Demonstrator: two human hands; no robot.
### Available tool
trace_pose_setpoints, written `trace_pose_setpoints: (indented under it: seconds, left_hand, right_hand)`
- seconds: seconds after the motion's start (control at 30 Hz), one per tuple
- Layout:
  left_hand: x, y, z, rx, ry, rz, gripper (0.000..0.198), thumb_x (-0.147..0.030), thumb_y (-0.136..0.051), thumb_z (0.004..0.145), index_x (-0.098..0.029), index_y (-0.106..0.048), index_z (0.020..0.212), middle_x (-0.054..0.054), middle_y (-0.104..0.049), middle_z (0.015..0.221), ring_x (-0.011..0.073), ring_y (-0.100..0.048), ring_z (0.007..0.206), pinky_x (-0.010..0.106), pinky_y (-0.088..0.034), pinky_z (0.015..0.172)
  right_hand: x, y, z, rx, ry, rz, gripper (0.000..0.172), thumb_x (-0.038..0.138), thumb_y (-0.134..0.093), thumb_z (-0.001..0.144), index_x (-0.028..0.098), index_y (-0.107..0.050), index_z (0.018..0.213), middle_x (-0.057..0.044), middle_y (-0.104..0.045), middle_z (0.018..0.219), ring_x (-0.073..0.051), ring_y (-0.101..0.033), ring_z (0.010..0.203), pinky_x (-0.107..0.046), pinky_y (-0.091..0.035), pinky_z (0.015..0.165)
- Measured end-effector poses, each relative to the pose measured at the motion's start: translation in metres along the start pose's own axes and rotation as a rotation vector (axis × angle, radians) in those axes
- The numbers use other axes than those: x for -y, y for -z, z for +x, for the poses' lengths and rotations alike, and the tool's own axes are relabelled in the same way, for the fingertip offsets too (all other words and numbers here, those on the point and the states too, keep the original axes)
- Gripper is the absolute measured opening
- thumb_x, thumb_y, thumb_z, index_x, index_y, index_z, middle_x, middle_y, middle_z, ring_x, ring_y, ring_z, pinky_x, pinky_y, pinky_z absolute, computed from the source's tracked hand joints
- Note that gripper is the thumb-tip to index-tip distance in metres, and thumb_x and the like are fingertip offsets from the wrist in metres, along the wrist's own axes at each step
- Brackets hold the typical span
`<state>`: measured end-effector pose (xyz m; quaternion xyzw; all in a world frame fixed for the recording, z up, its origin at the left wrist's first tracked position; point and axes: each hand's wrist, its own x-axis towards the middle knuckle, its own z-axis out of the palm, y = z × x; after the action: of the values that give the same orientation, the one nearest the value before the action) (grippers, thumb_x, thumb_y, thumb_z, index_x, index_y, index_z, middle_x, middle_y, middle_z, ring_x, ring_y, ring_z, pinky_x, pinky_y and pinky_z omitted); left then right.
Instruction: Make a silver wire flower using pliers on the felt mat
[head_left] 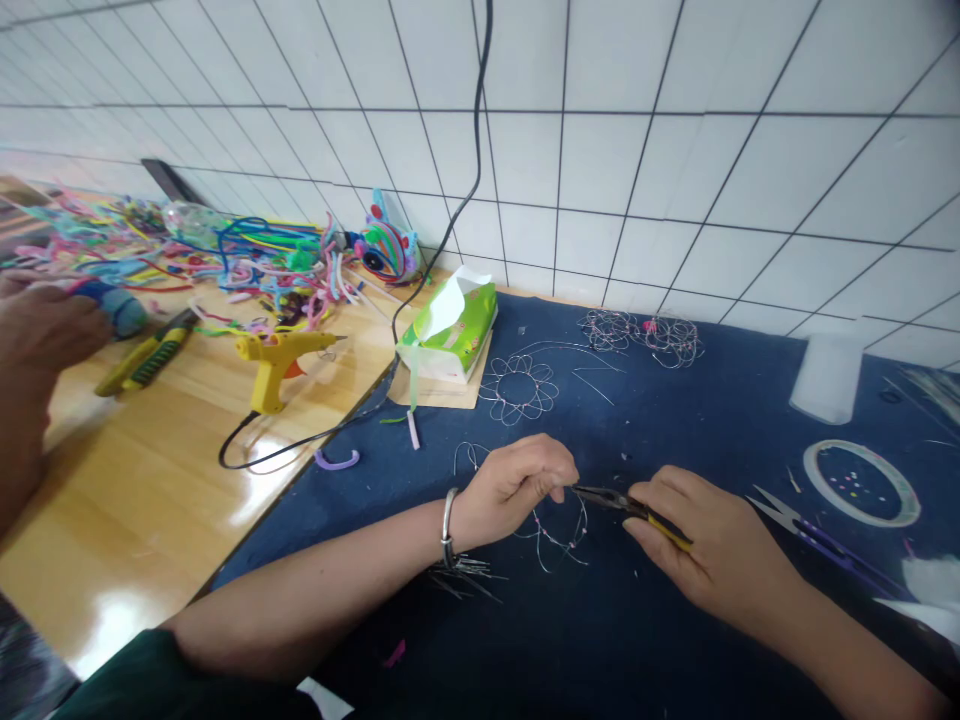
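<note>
My left hand (516, 487) pinches a thin silver wire piece with small beads (559, 535) just above the dark blue cloth (675, 620). A metal bracelet sits on that wrist. My right hand (705, 545) is closed round the yellow handles of small pliers (611, 498). The pliers' tip points left and meets the wire right at my left fingertips. Short cut wires (461, 572) lie under my left wrist.
A finished wire flower (519, 387) and tangled beaded wire (645, 335) lie further back. A tissue pack (450, 330), a yellow glue gun (281, 362), snips (795, 520), a tape ring (861, 482) and a white cup (825, 378) are nearby. Another person's hand (37, 335) works at far left among pipe cleaners.
</note>
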<state>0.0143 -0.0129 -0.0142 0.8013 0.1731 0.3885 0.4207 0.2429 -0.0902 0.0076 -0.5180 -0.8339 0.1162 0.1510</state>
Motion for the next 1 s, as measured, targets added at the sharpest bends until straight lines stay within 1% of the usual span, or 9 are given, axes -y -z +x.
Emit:
trace_pose_setpoints:
  seconds: [0.17,0.3,0.4,0.5,0.63,1.0]
  left_hand:
    - [-0.0009,-0.0005,0.0009,0.000,-0.002,0.005,0.022,-0.023,-0.039,0.091,-0.014,-0.058,0.081,0.006,-0.059,0.073,0.0136,-0.056,0.076,0.031,-0.049,0.071]
    - [-0.0002,-0.0004,0.0000,-0.001,-0.003,0.014,0.022,-0.023,-0.039,0.091,-0.014,-0.057,0.083,0.007,-0.059,0.076,0.0131,-0.057,0.076,0.030,-0.049,0.071]
    - [0.0003,-0.0007,-0.0007,0.004,-0.031,0.037,0.020,-0.021,-0.039,0.090,-0.014,-0.057,0.084,0.007,-0.060,0.076,0.0138,-0.057,0.078,0.029,-0.048,0.071]
    - [0.0001,-0.0012,-0.0010,-0.015,-0.053,0.067,0.019,-0.018,-0.039,0.090,-0.014,-0.057,0.084,0.006,-0.060,0.075,0.0142,-0.057,0.079,0.029,-0.048,0.071]
    - [-0.0009,-0.0010,-0.0012,-0.045,-0.052,0.094,0.017,-0.015,-0.040,0.089,-0.014,-0.056,0.085,0.006,-0.060,0.078,0.0140,-0.056,0.080,0.029,-0.048,0.071]
    - [-0.0036,-0.0012,0.0003,-0.016,-0.065,0.128,0.018,-0.018,-0.039,0.090,-0.015,-0.056,0.088,0.008,-0.060,0.084,0.0136,-0.056,0.082,0.030,-0.050,0.073]
  right_hand:
    - [-0.0003,0.0005,-0.0004,-0.019,0.032,-0.028,0.020,0.032,-0.043,0.086,0.021,-0.056,0.095,-0.003,-0.055,0.079,-0.013,-0.051,0.069,-0.025,-0.040,0.060]
    - [0.0005,0.0014,-0.0011,-0.013,0.011,-0.029,0.019,0.031,-0.042,0.086,0.021,-0.056,0.094,-0.003,-0.054,0.079,-0.013,-0.051,0.069,-0.026,-0.039,0.060]
    - [0.0011,0.0018,-0.0015,-0.004,-0.005,-0.041,0.018,0.032,-0.044,0.085,0.022,-0.055,0.096,-0.003,-0.054,0.081,-0.014,-0.050,0.070,-0.027,-0.039,0.062]
    - [0.0017,0.0016,-0.0009,-0.017,-0.006,-0.065,0.019,0.032,-0.045,0.085,0.022,-0.055,0.097,-0.004,-0.053,0.082,-0.015,-0.050,0.074,-0.028,-0.039,0.064]
    - [0.0029,0.0011,0.0009,-0.045,0.001,-0.108,0.019,0.032,-0.046,0.084,0.021,-0.056,0.095,-0.005,-0.053,0.082,-0.016,-0.050,0.076,-0.030,-0.039,0.066]
    - [0.0049,-0.0004,0.0000,-0.094,0.000,-0.173,0.019,0.031,-0.045,0.084,0.020,-0.058,0.093,-0.004,-0.053,0.079,-0.015,-0.050,0.073,-0.027,-0.038,0.063]
